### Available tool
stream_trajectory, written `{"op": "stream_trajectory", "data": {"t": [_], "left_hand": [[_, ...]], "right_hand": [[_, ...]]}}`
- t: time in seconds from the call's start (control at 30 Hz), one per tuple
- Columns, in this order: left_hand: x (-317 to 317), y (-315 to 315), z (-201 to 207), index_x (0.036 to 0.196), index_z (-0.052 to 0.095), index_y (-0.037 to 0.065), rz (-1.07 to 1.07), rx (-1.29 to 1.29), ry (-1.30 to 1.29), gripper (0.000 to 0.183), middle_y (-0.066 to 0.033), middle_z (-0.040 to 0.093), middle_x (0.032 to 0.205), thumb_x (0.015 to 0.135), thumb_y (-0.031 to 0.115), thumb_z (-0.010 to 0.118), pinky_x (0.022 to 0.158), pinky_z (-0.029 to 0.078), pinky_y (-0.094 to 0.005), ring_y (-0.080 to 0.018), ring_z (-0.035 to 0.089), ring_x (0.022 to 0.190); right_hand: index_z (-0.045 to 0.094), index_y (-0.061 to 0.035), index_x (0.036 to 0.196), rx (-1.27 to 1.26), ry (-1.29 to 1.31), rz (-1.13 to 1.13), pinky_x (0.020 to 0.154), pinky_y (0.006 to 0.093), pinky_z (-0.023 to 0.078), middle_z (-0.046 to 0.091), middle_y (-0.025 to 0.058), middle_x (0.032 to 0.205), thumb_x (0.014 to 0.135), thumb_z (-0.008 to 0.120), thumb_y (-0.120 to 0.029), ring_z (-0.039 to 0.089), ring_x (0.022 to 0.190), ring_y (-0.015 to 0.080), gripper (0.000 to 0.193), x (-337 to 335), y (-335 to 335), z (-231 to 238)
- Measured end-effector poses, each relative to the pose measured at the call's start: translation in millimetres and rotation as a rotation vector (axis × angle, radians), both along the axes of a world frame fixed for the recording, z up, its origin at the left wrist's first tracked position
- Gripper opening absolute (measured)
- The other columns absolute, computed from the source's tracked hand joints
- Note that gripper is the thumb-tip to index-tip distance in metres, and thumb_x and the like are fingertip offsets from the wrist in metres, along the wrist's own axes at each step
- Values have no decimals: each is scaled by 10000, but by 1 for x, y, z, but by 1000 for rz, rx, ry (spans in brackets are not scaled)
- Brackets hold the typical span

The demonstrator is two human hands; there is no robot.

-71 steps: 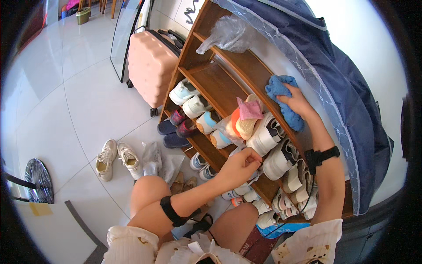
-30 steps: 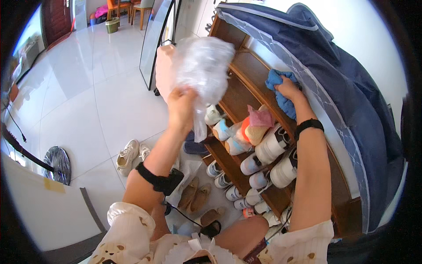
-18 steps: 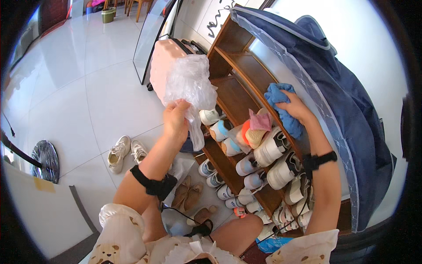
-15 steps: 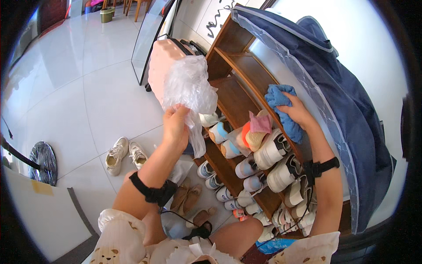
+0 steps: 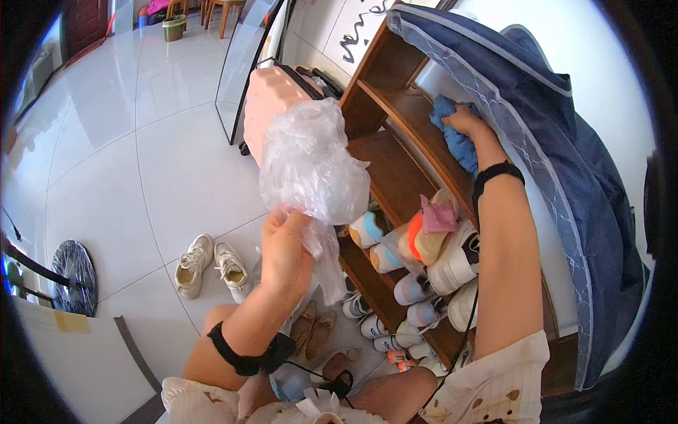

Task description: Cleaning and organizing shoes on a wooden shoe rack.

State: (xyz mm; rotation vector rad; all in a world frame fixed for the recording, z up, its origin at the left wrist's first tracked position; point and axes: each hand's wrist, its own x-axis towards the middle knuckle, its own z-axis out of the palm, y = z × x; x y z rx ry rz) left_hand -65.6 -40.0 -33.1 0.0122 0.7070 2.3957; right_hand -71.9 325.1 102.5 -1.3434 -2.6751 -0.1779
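Note:
My left hand (image 5: 286,247) pinches a crumpled clear plastic bag (image 5: 311,159), which bulges up above my fingers and hangs down below them. Bunched under my right hand (image 5: 466,121) is a blue cloth (image 5: 454,141), held against the upper part of the brown wooden shoe rack (image 5: 395,113). Below the cloth, the rack's lower shelves carry several pairs of shoes, among them a white sneaker (image 5: 452,268). A pink packet (image 5: 439,215) lies on top of the shoes beside an orange-edged insole (image 5: 414,244).
A dark blue fabric cover (image 5: 537,141) drapes along the rack's right side. Behind the bag stands a pink suitcase (image 5: 272,95), beside a glass panel (image 5: 244,63). White sneakers (image 5: 194,265) and brown shoes (image 5: 318,332) rest on the tiled floor. A white box (image 5: 78,360) is at the lower left.
My right hand has moved farther away along the rack with the blue cloth. My left hand still grips the plastic bag, now slightly lower and to the right in view.

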Motion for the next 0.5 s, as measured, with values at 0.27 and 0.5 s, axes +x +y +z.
{"op": "stream_trajectory", "data": {"t": [0.27, 0.5], "left_hand": [[14, 6, 5, 1026, 492, 24, -86, 74, -35, 228, -52, 565, 948, 799, 55, 498, 719, 426, -270, -137, 542, 828], [15, 19, 2, 1006, 498, 28, -80, 22, 6, 216, -55, 566, 917, 794, 70, 494, 716, 429, -289, -149, 542, 823]], "right_hand": [[477, -9, 1150, -196, 166, 188, 859, 341, 371, 526, 150, 1112, 732, 602, -190, 510, 991, 262, 473, -53, 6, 0], [504, -12, 1128, -480, 136, 552, 889, 322, 351, 516, 170, 1119, 656, 642, -297, 486, 1031, 259, 568, -35, -43, 13]]}}
